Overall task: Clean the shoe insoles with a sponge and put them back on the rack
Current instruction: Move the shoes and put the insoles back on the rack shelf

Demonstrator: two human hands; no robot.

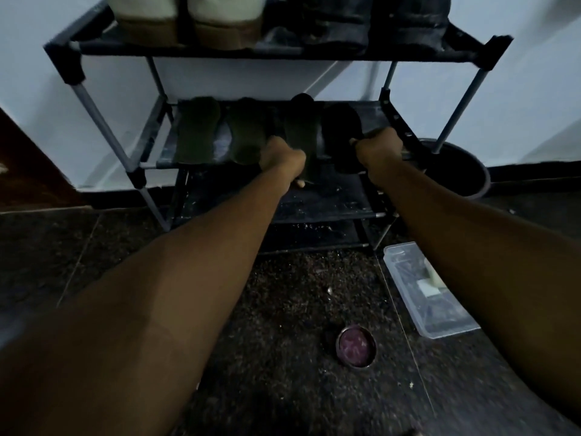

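While reaching into the middle shelf (371, 116) of the rack (103, 127), left hand (281, 155) curled around the near end of a green insole (303, 133), fingers closed on it, the heel end hanging past the shelf's front edge. Right hand (379, 151) closed in a loose fist on the black insole (342, 133) at the shelf's right end, near the side rail; whether actually pinching it or just pressing it down, cannot tell in this dim, blurred view. Two more green insoles (198, 130) lying flat side by side further left on the same shelf. No sponge visible in either hand.

Likely step: setting down or taking up the last two insoles.

Risks from here: held green insole overhanging the front edge, so apt to tip and drop onto the lower shelf or the floor (283, 309) if released without a push back. Black insole crowded against the rail, liable to buckle or ride up over its neighbour. Clear plastic box (430, 291) and small round tin (356, 347) on the floor close under the arms, easy to knock on pulling back. Poor light making misplacement easy.
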